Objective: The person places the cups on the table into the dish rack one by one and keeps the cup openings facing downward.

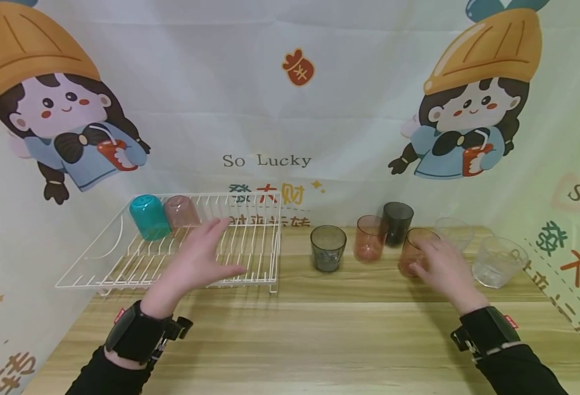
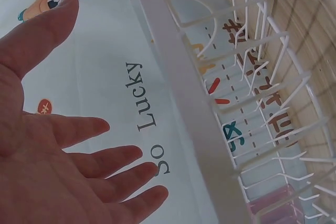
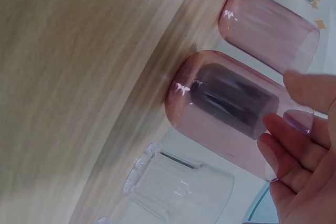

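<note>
My right hand (image 1: 445, 269) is at a pink see-through glass (image 1: 407, 257), thumb at its near side and fingers over the upper part. In the right wrist view, this glass (image 3: 202, 135) stands on the table with my fingers around its rim end, and a dark glass (image 3: 231, 100) shows through it. Over the front of a white wire dish rack (image 1: 250, 282), my left hand (image 1: 196, 258) holds nothing, its fingers spread. Inside the rack, a teal cup (image 1: 150, 219) and another pink glass (image 1: 181, 211) stand upside down at the back left.
Left of my right hand stand a smoky glass (image 1: 328, 249), a pink glass (image 1: 368, 238) and a dark glass (image 1: 397, 222). A clear glass (image 1: 455, 230) and a clear mug with a handle (image 1: 497, 263) stand on its right. A printed cloth (image 1: 270, 109) hangs behind the table.
</note>
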The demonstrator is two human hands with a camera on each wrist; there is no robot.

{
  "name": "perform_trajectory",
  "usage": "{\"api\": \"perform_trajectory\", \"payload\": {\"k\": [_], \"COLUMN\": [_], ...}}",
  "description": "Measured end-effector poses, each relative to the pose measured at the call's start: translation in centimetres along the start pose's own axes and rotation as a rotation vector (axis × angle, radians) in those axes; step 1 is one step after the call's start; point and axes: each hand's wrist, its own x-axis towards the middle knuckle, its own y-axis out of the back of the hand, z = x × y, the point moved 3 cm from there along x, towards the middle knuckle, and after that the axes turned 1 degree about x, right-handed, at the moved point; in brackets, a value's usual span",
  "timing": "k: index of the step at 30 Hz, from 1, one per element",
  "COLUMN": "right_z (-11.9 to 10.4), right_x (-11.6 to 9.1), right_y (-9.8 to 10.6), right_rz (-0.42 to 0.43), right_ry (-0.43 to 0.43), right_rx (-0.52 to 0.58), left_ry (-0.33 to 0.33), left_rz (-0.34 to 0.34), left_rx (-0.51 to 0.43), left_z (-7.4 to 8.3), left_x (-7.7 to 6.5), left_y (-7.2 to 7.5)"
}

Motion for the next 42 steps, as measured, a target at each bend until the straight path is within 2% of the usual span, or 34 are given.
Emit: {"api": "perform_trajectory", "payload": {"k": [4, 11, 17, 21, 32, 36, 42], "right_z": [-0.1, -0.3, -0.5, -0.9, -2.8, -3.4, -4.4], "right_x": [-0.2, -0.5, -1.0, -1.4, -2.0, -2.1, -1.9], "right_y": [0.1, 0.3, 0.5, 0.7, 2.0, 2.3, 2.6], "right_rz": [0.035, 0.041, 0.138, 0.172, 0.172, 0.175, 0.165], "right_ry": [0.012, -0.012, 0.039, 0.064, 0.051, 0.024, 0.015], "right_rx": [-0.008, -0.017, 0.003, 0.007, 0.026, 0.055, 0.114], "left_ry": [-0.014, -0.040, -0.054, -0.065, -0.083, -0.090, -0.096], "left_rz": [-0.005, 0.008, 0.010, 0.014, 0.020, 0.016, 0.011], "left_rx": [0.001, -0.001, -0.016, -0.025, -0.035, -0.054, -0.036], "left_z": [0.3, 0.9, 1.4, 1.7, 2.4, 2.7, 3.3], "left_x": [-0.2, -0.3, -0.2, -0.1, 0.3, 0.4, 0.5], "left_y": [-0.4, -1.0, -1.7, -2.2, -3.2, -3.5, -3.9]}}
